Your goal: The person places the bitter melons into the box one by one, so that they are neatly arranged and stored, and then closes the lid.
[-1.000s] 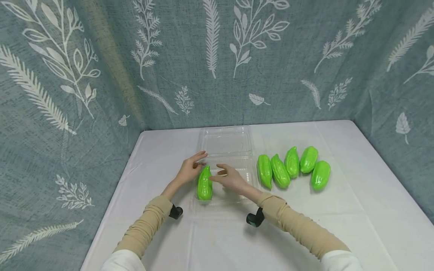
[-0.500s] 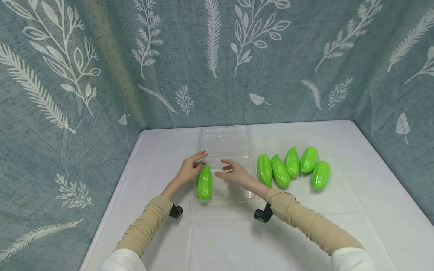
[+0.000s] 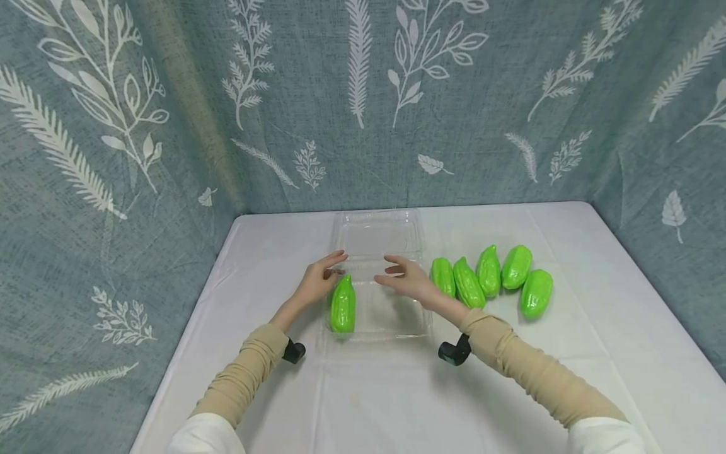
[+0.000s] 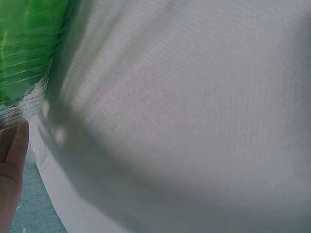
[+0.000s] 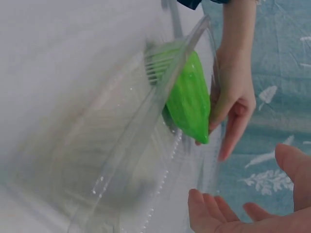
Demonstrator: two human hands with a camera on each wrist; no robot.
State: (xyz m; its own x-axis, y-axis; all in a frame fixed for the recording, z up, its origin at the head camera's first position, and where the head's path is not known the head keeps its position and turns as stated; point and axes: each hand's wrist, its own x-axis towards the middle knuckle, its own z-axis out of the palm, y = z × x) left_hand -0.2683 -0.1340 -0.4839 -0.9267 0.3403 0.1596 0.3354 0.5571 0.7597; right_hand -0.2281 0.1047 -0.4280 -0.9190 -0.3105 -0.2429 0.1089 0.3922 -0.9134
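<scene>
An opened clear plastic clamshell container (image 3: 391,335) lies on the white table, its lid (image 3: 377,236) folded back toward the curtain. One glossy bright green gourd (image 3: 343,308) lies lengthwise along its left side, pointed tip away from me. My left hand (image 3: 315,282) pinches the container's left edge beside the gourd's tip; fingertips (image 4: 20,136) show against the ridged wall in the left wrist view. Above the container's right half hovers my right hand (image 3: 407,279), fingers loosely extended and holding nothing. The right wrist view shows its fingers (image 5: 201,213) apart from the gourd.
To the right of the container, several more green gourds (image 3: 489,272) lie close together on the table. A patterned blue-green curtain (image 3: 408,157) stands behind the table and along both sides. Dark wrist cameras (image 3: 455,350) hang under the forearms.
My right hand has let go of the gourd in the container and moved right and slightly away from me. The left hand stays at the container's edge.
</scene>
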